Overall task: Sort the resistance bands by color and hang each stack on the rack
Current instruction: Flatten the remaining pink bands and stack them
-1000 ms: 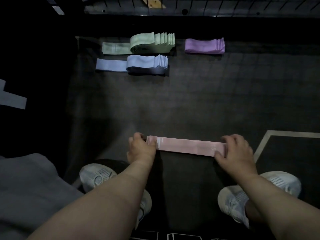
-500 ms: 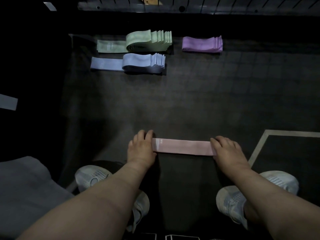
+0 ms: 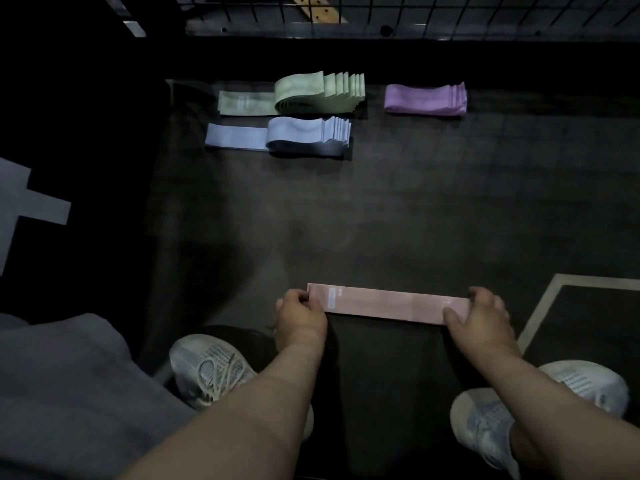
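The left hand [image 3: 301, 317] pinches the left end of the pink band [image 3: 388, 304], with the thumb and curled fingers closed on its short edge. The right hand [image 3: 481, 317] grips the right end, with the thumb lying on top and the other fingers curled over the far edge. Both forearms reach forward and down from the body, about parallel, and the wrists are held low. The band is stretched flat between the two hands. Its long axis goes from left to right across the body, just in front of the shoes [image 3: 207, 368]. Whether it rests on the floor [image 3: 381, 209] or is held just above it cannot be told. Each hand has its own end, so neither is nearer to the band than the other. Well apart from the hands, straight ahead, three sorted piles lie on the floor: the blue stack [image 3: 304, 136] is nearest, the green stack [image 3: 318, 93] is just behind it, and the purple stack [image 3: 426, 99] is to the right of the green. All of them lie with the same left-to-right axis as the pink band. No pink pile is visible, so this band probably starts a new one. The rack [image 3: 450, 15], a wire grid, stands behind the piles at the far edge, and nothing hangs on the part that shows.
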`<state>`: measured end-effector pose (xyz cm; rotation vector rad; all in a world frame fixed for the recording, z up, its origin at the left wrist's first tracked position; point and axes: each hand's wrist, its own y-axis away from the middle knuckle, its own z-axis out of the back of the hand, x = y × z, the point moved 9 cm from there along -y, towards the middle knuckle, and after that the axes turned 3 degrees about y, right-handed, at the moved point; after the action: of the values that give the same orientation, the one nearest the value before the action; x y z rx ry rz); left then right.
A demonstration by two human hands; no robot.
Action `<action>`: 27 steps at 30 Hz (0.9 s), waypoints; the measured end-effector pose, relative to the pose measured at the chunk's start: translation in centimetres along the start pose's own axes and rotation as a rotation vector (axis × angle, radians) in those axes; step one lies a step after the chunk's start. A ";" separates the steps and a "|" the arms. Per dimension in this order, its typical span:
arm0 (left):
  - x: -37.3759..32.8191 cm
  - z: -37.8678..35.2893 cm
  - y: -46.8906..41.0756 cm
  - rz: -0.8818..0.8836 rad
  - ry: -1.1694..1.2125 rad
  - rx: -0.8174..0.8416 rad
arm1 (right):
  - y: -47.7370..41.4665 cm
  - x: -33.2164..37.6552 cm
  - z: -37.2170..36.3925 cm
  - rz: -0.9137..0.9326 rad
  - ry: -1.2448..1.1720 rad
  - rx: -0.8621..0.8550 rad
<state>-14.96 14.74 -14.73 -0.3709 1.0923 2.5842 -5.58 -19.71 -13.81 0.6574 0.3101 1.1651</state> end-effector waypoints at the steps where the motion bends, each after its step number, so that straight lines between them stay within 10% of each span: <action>1: 0.0 0.1 0.0 0.004 -0.010 0.001 | 0.0 0.0 0.0 -0.001 -0.008 0.001; 13: -2.4 -0.4 0.8 -0.238 -0.355 -0.042 | 0.2 0.1 -0.3 -0.027 -0.038 0.010; 23: -1.3 -0.8 0.0 -0.050 -0.165 0.000 | 0.1 -0.2 -0.4 -0.021 -0.064 -0.010; 27: -0.1 -0.9 -0.1 0.035 -0.037 0.011 | 1.1 2.1 0.1 0.260 0.232 -0.093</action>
<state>-14.75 14.16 -15.40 -0.3031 1.1094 2.6037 -5.58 -17.54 -12.82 0.4908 0.3710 1.5004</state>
